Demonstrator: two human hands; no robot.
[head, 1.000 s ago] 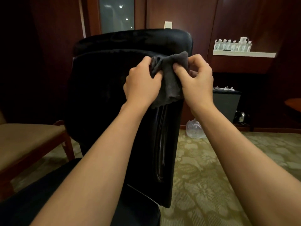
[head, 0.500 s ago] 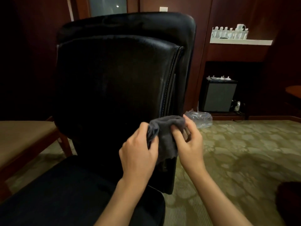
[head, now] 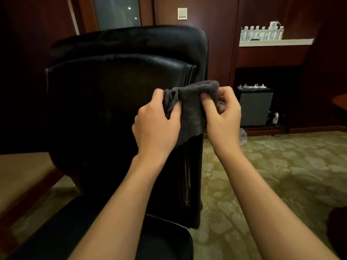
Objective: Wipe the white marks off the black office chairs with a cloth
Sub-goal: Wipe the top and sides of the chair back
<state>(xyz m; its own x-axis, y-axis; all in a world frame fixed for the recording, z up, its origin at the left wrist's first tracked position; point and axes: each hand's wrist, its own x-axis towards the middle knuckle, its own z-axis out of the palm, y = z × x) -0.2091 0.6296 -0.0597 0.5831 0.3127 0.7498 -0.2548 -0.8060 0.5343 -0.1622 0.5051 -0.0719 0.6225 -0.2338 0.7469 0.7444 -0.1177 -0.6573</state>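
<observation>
From the head camera, a black office chair of grained, slightly glossy leather (head: 112, 102) fills the middle of the view, its tall padded backrest upright with a rounded top and a stitched, piped seam running down its right edge. The flat dark seat cushion lies at the bottom of the view, under the forearms.

A dark grey cloth of soft, fuzzy fabric (head: 191, 107) is bunched and stretched between both hands, right in front of the backrest's right edge at about mid-height. Its top edge is pulled into a taut ridge and its lower part hangs down in a loose flap against the chair's side seam.

The left hand (head: 155, 124) has its fingers curled around the gathered left end of the cloth, thumb pressed onto the fabric. The right hand (head: 223, 113) pinches the right end, thumb laid over the front of the cloth and fingers curled behind it. Whether any white marks sit on the leather here cannot be told in the dim light.

Around the chair lie a patterned olive-green carpet (head: 272, 166), dark red wood wall panelling, a white wall shelf (head: 276, 42) bearing clear bottles, a small grey cabinet (head: 255, 109), and a tan upholstered wooden seat (head: 20, 177) at the left.
</observation>
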